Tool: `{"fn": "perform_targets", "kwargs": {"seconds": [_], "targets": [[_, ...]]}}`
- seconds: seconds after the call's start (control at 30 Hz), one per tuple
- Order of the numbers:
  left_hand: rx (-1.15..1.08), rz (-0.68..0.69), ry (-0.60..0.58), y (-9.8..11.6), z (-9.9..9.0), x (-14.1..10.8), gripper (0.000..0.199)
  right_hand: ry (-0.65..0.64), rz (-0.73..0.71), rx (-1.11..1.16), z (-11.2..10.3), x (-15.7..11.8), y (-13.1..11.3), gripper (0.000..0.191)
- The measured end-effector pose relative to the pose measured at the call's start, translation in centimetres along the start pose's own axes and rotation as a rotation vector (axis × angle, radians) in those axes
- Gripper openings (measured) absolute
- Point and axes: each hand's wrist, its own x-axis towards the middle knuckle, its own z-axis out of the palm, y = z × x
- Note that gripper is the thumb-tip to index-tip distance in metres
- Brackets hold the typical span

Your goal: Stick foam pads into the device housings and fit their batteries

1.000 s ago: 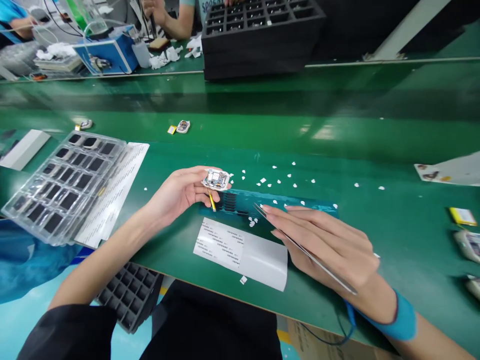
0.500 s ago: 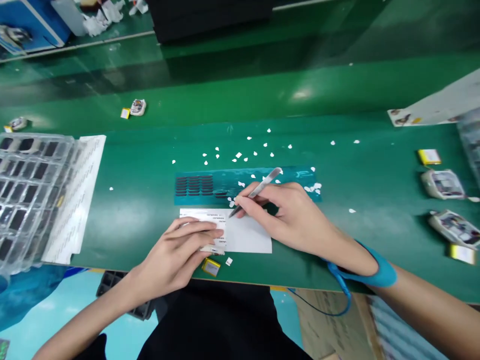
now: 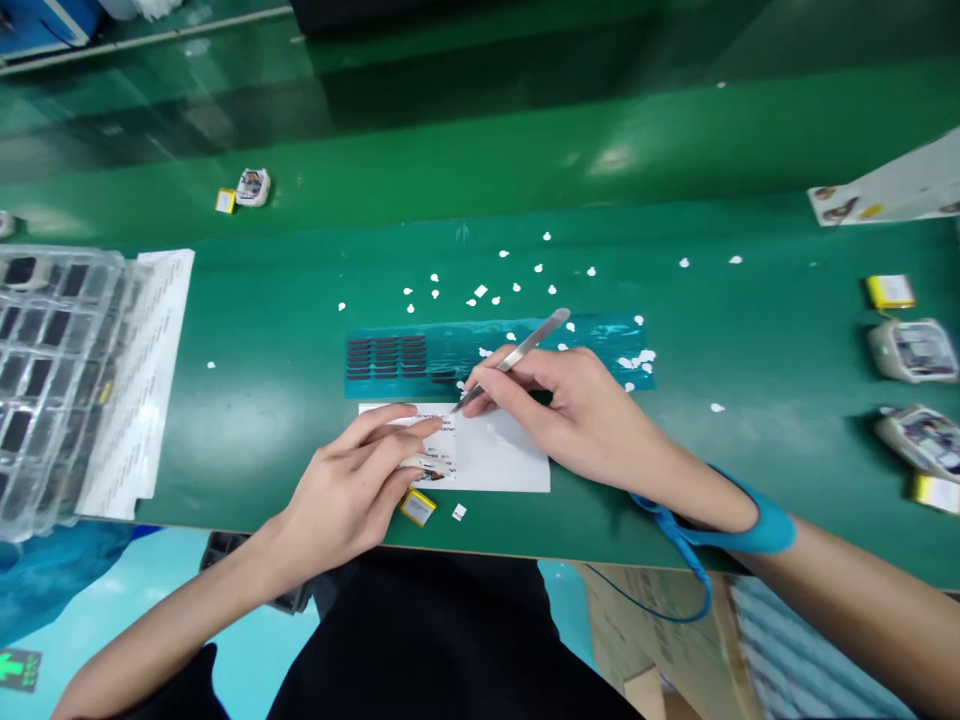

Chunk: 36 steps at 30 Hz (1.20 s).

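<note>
Looking down from the head camera:
Right hand: the right hand (image 3: 592,415) is closed around a pair of tweezers (image 3: 512,358), pinched between thumb and fingers, with a blue wrist strap (image 3: 757,520) on the wrist.
Tweezers: tilted, tip down at the upper edge of the white label sheet (image 3: 495,455), back end raised over the blue strip (image 3: 487,352).
Left hand: the left hand (image 3: 356,490) lies palm down on the left part of the white label sheet, fingers stretched flat and pressing; a small part shows under the fingertips but is too hidden to name.
Label sheet: flat on the green mat (image 3: 262,400), just below the blue strip, near the table's front edge.
Blue strip: lies across the mat, rows of dark pads at its left end, white scraps (image 3: 480,292) scattered on and above it.
Yellow piece: a small yellow block (image 3: 418,507) sits just below the left hand.
Left side: a clear tray (image 3: 52,370) of dark squares rests over another printed sheet (image 3: 139,380).
Right side: two small devices (image 3: 913,350) and yellow blocks lie well apart from the hands.
</note>
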Motion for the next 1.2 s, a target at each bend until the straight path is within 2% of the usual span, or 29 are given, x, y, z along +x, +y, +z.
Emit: {"fn": "perform_targets", "kwargs": {"seconds": [0.4,0.53,0.6,0.7,0.83,0.9,1.03,1.2], "targets": [[0.008,-0.011,-0.005,0.0,0.0,0.6,0.026,-0.082,0.039,0.086,-0.2,0.8,0.1,0.035],[0.01,-0.011,0.016,-0.1,0.0,0.5,0.024,-0.149,0.047,0.302,-0.5,1.1,0.4,0.04],[-0.013,-0.015,0.028,-0.1,0.0,0.3,0.026,-0.143,0.058,0.408,-0.8,1.3,0.3,0.041],[-0.162,-0.08,0.063,0.5,-0.5,0.4,0.026,-0.058,0.025,0.478,-1.1,1.2,-0.2,0.036],[-0.583,-0.37,0.108,2.0,-1.8,2.2,0.019,0.102,-0.111,0.568,-1.0,0.3,-1.4,0.028],[-0.781,-0.468,0.094,2.5,-2.2,3.8,0.015,0.174,-0.175,0.595,-0.9,-0.2,-2.0,0.022],[-0.99,-0.505,0.014,2.7,-2.1,6.2,0.023,0.207,-0.213,0.518,-0.8,-0.8,-2.6,0.019],[-1.053,-0.51,0.014,2.7,-0.9,6.5,0.031,0.214,-0.164,0.398,-0.7,-0.7,-2.6,0.023]]}}
